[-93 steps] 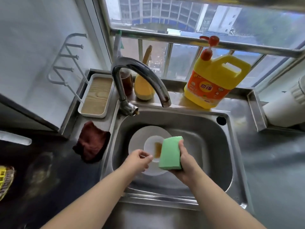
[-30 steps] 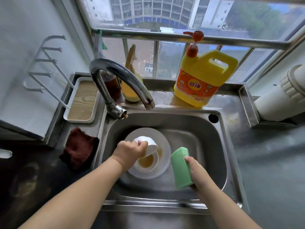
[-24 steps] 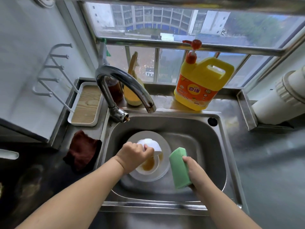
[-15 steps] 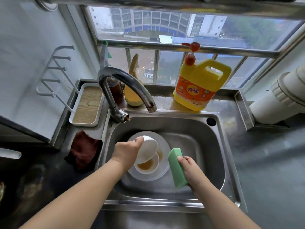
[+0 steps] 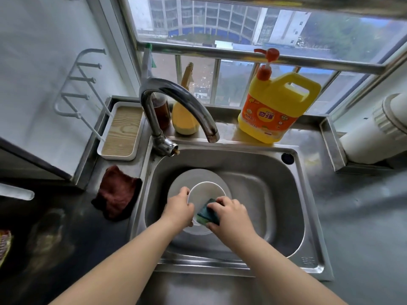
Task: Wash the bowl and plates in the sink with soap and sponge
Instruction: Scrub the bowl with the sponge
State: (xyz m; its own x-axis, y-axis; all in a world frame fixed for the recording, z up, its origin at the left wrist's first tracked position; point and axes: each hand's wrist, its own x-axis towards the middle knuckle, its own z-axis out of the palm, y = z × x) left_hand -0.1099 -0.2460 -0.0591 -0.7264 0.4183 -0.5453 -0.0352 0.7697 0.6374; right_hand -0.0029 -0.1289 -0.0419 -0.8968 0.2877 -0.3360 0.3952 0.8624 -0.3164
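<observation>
A white bowl (image 5: pixel 207 192) is held over a white plate (image 5: pixel 187 179) lying in the steel sink (image 5: pixel 275 194). My left hand (image 5: pixel 179 209) grips the bowl's left rim. My right hand (image 5: pixel 231 213) presses a green sponge (image 5: pixel 208 214), dark scrubbing side up, into the bowl's near edge. Any smaller plate beneath is hidden by the bowl and my hands. A yellow soap jug (image 5: pixel 277 106) with a red pump stands on the ledge behind the sink.
The curved tap (image 5: pixel 176 100) arches over the sink's back left. A dark red cloth (image 5: pixel 116 192) lies on the counter at left, behind it a white tray (image 5: pixel 122 130) with a wire rack. A brown bottle (image 5: pixel 161 111) and yellow brush (image 5: pixel 185 119) stand by the window.
My left hand lifted and tipped the bowl, then turned it upright. My right hand brought the sponge from the right of the plate into the bowl, dark side now up.
</observation>
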